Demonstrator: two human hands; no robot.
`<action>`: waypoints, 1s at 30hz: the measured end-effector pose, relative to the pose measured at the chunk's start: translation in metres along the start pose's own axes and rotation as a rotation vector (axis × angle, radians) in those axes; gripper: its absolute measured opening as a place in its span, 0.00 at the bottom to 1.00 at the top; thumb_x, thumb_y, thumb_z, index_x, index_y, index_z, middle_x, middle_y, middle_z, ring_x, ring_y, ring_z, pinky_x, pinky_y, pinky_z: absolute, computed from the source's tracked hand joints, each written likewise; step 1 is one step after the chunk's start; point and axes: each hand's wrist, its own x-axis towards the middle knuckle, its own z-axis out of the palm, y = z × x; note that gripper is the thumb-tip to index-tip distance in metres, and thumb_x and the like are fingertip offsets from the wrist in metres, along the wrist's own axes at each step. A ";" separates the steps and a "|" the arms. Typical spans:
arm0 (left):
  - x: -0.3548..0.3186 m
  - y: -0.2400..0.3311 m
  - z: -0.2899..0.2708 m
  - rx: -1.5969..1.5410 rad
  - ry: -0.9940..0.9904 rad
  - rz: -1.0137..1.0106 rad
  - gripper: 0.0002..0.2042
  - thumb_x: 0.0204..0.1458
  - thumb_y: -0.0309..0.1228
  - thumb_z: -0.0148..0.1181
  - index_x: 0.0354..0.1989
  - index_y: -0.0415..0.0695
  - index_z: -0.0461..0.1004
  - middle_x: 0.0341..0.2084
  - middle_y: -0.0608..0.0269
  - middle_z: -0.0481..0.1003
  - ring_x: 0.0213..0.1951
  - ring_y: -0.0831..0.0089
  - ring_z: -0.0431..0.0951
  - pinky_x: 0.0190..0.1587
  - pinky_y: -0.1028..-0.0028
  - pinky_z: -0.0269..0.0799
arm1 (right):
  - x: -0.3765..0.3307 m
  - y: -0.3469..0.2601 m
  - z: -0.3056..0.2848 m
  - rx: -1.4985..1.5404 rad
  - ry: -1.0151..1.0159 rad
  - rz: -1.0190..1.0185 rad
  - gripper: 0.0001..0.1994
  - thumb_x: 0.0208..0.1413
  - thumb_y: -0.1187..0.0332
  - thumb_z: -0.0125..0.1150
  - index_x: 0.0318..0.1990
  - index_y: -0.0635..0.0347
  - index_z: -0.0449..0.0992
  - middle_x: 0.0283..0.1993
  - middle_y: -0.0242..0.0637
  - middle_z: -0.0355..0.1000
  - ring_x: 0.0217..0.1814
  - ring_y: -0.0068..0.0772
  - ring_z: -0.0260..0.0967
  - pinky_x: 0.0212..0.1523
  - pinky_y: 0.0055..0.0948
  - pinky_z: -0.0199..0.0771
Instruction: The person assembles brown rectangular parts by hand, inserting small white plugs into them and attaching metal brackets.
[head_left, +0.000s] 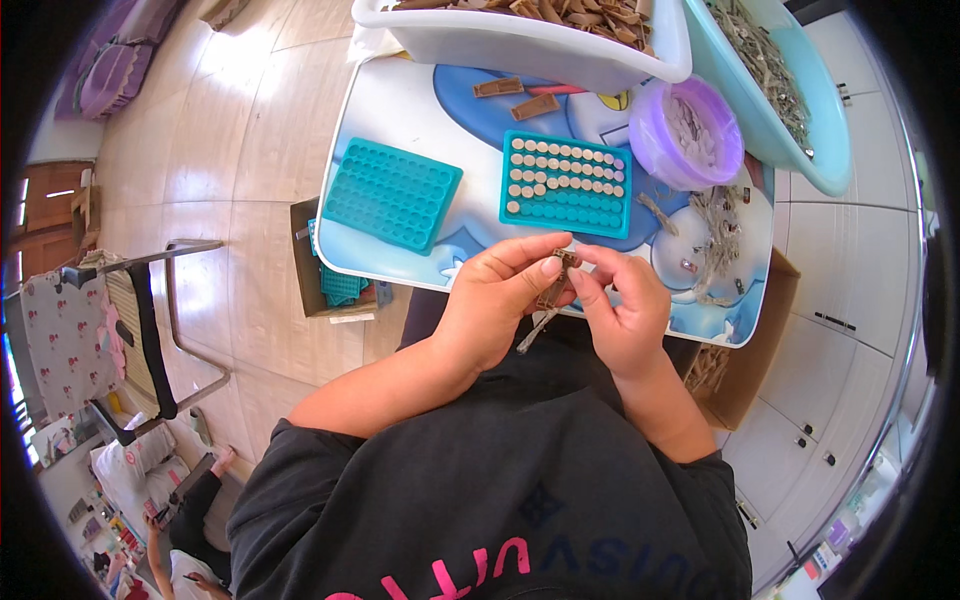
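Fingers [532, 285] of left hand [485, 305] and right hand [632, 305] closed, pinching one small brown plastic casing [552, 293] at the table's [400, 100] near edge. Gray wire bundle [537, 333] hangs off its near end. Just beyond: teal tray [575, 214], far rows filled with pale round discs. Left: second teal tray [393, 195]. Far right: purple tub [641, 150], whitish pieces inside. Tangled wires [718, 240] on right.

Glossy pale tiled floor [265, 150], white cabinets [850, 245] with dark handles [835, 322] at right, metal-framed chair [68, 330] at left.
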 end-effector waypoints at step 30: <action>0.016 0.011 -0.032 -0.183 0.065 0.052 0.11 0.57 0.25 0.49 0.47 0.37 0.67 0.38 0.57 0.74 0.40 0.70 0.76 0.46 0.70 0.73 | 0.041 0.011 0.035 -0.118 -0.115 -0.239 0.08 0.35 0.75 0.67 0.26 0.59 0.74 0.27 0.34 0.66 0.28 0.36 0.65 0.26 0.31 0.64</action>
